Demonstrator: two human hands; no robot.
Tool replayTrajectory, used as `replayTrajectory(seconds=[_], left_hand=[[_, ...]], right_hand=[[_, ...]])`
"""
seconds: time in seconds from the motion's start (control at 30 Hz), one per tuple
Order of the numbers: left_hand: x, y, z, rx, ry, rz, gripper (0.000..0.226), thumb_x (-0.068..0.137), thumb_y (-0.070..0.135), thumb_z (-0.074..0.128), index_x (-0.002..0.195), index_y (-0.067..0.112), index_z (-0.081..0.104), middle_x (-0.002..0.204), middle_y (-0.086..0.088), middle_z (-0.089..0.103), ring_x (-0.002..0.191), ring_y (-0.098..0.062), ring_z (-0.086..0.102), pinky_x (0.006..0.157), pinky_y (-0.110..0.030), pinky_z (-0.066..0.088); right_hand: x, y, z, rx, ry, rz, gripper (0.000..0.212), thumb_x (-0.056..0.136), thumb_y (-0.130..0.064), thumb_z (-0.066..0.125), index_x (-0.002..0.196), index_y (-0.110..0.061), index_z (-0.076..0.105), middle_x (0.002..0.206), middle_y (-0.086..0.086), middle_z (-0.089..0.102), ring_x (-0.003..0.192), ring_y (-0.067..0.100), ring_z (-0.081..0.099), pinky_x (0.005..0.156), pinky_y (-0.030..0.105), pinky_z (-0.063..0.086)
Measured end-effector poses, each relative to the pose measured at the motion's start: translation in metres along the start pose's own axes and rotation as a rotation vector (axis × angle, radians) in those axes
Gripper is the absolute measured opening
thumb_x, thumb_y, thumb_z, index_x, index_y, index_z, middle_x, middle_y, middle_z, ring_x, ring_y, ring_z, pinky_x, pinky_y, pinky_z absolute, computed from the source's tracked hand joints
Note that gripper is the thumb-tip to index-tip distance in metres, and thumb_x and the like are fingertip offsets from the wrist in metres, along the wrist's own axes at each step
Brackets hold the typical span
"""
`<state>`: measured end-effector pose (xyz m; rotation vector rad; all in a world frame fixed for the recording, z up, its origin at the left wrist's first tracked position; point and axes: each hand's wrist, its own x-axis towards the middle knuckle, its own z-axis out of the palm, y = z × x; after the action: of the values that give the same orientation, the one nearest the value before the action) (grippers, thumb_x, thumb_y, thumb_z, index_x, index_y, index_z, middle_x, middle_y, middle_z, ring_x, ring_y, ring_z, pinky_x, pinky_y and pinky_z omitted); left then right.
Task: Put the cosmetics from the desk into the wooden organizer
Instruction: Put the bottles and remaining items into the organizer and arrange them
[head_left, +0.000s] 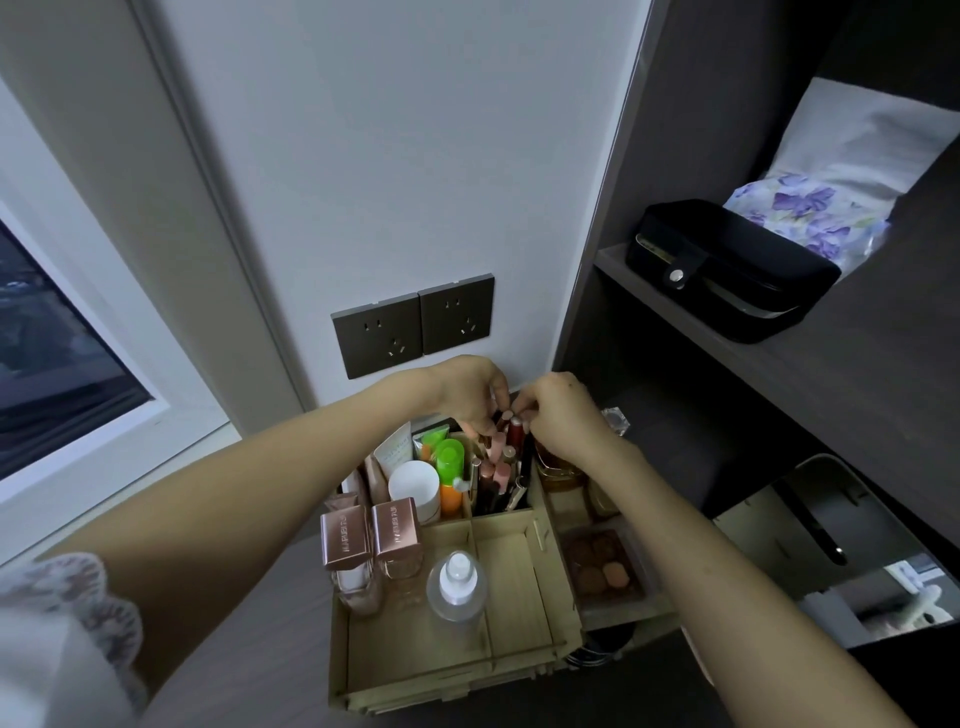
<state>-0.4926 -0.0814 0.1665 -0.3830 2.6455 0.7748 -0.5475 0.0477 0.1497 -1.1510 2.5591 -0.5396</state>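
Standing upright among other slim tubes, the red lipstick (515, 434) is in the narrow back compartment at twelve o'clock of the wooden organizer (452, 675). The right hand (561, 415) comes in from three o'clock with curled fingers, and its thumb and forefinger seem to close on the tube's cap. The left hand (470, 395) arrives from nine o'clock with its fingertips bent down among the pink tubes (500, 452); from here I cannot tell whether it actually holds one or only steadies them.

To my eye a tube like this is light, rigid and glossy, so it could slip or topple its neighbours. I would take it by the sides just under the cap. A cap held alone might pull off.

At nine o'clock of the lipsticks stand a green-capped orange bottle (449, 470) and a white jar (414, 488). Toward seven o'clock are two rose-gold-capped bottles (345, 538), which look like glass and heavy for their size. A clear spray bottle (457, 577) stands at six o'clock. An amber bottle (558, 470) sits just beside the lipsticks at three o'clock, with an eyeshadow palette (602, 566) lying at five o'clock, probably the most fragile piece. Above it all, at twelve o'clock, two dark wall sockets (413, 325).
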Motion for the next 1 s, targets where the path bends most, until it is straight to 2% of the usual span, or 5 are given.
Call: replayTrajectory(seconds=[0.23,0.37,0.63,0.8,1.0], left_hand=[[0.006,0.004,0.001,0.007,-0.041,-0.050,0.022,0.077,0.000,0.066,0.070,0.018,0.055,0.070,0.001,0.058,0.067,-0.011,0.059,0.036,0.000,0.034],[0.008,0.001,0.001,-0.006,-0.039,-0.062,0.016,0.078,0.005,0.067,0.076,0.017,0.058,0.068,0.004,0.059,0.043,0.002,0.057,0.037,0.000,0.035],[-0.016,-0.006,-0.009,0.004,-0.092,0.020,0.043,0.079,0.020,0.071,0.118,0.012,0.058,0.117,-0.003,0.061,0.108,-0.022,0.055,0.088,-0.027,0.043],[-0.024,-0.008,-0.012,-0.008,0.001,0.033,0.033,0.087,0.004,0.051,0.118,0.012,0.060,0.112,-0.001,0.063,0.105,-0.017,0.055,0.087,-0.024,0.041],[-0.027,-0.012,-0.010,-0.040,0.054,0.021,0.040,0.085,-0.008,0.038,0.109,0.007,0.065,0.111,-0.007,0.068,0.096,-0.015,0.054,0.078,-0.017,0.038]], right_hand=[[0.021,-0.008,-0.001,-0.188,-0.149,-0.003,0.024,0.090,-0.002,0.053,0.111,-0.005,0.062,0.108,0.013,0.063,0.100,0.028,0.061,0.092,0.040,0.050],[0.016,0.000,-0.005,-0.077,-0.111,-0.027,0.022,0.090,-0.002,0.053,0.108,-0.007,0.065,0.106,0.012,0.064,0.099,0.025,0.061,0.088,0.035,0.051],[-0.048,0.002,0.008,-0.064,0.305,-0.249,0.017,0.084,-0.028,0.067,0.098,-0.019,0.071,0.095,-0.001,0.064,0.091,0.013,0.052,0.073,0.025,0.040],[-0.054,-0.019,0.051,-0.302,0.275,-0.381,0.027,0.060,-0.050,0.081,0.068,-0.024,0.076,0.070,-0.003,0.063,0.073,0.019,0.057,0.067,0.032,0.049],[-0.043,-0.029,0.070,-0.532,0.250,-0.289,0.042,0.051,-0.056,0.080,0.059,-0.016,0.072,0.072,0.003,0.063,0.076,0.022,0.056,0.080,0.039,0.035]])
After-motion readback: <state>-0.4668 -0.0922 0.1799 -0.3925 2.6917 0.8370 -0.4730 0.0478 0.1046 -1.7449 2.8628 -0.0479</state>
